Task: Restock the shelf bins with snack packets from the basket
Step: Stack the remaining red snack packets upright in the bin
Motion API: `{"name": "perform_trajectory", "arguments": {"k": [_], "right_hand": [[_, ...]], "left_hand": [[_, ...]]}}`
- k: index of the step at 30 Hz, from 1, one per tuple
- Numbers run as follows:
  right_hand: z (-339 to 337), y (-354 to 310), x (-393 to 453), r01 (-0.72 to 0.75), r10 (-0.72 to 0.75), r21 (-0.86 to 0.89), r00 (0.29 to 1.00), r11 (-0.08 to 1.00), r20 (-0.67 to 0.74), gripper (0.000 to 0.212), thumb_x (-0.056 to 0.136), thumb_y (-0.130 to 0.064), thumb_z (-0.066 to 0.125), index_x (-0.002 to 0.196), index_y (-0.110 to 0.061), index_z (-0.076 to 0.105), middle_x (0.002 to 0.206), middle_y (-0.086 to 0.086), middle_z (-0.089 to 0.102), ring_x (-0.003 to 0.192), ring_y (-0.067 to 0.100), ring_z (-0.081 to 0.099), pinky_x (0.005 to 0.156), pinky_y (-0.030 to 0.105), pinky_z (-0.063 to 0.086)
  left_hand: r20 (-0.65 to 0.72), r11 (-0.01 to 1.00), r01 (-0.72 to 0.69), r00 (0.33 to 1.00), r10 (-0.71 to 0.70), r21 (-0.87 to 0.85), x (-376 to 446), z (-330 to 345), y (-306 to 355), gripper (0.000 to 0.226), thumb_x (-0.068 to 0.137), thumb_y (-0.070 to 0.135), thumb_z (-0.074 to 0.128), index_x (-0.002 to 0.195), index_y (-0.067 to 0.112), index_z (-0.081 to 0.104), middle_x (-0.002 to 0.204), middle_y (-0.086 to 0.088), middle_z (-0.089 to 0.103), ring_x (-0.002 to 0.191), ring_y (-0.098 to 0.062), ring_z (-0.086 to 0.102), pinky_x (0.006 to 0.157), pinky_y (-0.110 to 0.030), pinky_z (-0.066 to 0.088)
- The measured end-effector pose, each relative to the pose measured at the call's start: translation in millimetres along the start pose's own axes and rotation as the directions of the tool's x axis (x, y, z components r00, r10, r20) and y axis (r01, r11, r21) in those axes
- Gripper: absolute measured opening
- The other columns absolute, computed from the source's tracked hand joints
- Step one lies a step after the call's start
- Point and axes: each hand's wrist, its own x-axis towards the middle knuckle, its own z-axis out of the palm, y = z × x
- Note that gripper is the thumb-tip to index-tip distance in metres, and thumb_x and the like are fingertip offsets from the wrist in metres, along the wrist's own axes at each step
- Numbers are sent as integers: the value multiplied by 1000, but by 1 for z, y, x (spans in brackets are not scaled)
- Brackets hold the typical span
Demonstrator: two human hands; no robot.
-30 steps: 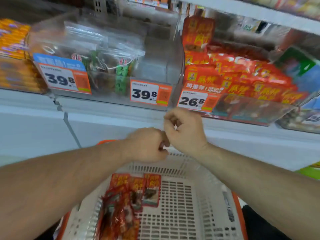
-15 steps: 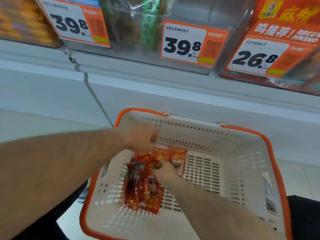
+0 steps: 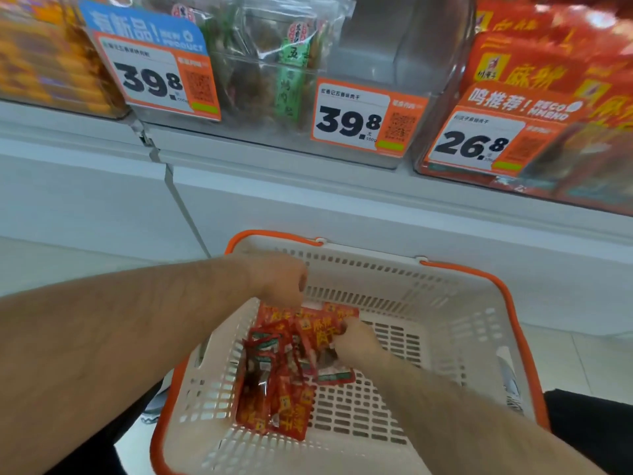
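Packets (image 3: 318, 332) pinched by right hand (image 3: 356, 341), below left hand (image 3: 277, 281).

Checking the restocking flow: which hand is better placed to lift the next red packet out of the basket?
Right. The right hand already pinches a red packet atop the pile in the basket; the left hand hovers above the pile's far edge, its fingertips hidden.

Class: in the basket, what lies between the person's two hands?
Head view: red snack packets lie between the left hand and right hand, both touching them inside the basket.
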Motion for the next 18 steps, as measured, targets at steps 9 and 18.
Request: {"name": "perform_trajectory", "arguments": {"k": [9, 18], "right_hand": [[-148, -31, -79, 227, -214, 147, 972, 963, -99, 12, 94, -7, 55, 91, -14, 64, 88, 12, 69, 56, 13, 57, 58, 29, 45], [-232, -70, -151, 388, -345, 482, 921, 786, -179, 14, 100, -6, 48, 96, -13, 59, 83, 3, 66, 51, 19, 57, 52, 27, 42]], "left_hand": [[-101, 983, -100, 991, 85, -152, -13, -55, 32, 61, 92, 49, 58, 141, 15, 44, 140, -4, 52, 122, -22, 52, 101, -33, 43], [-590, 550, -532, 803, 87, -643, -53, -119, 71, 7, 87, 16, 73, 88, 19, 67, 79, 1, 72, 67, -7, 67, 57, -24, 54]]}}
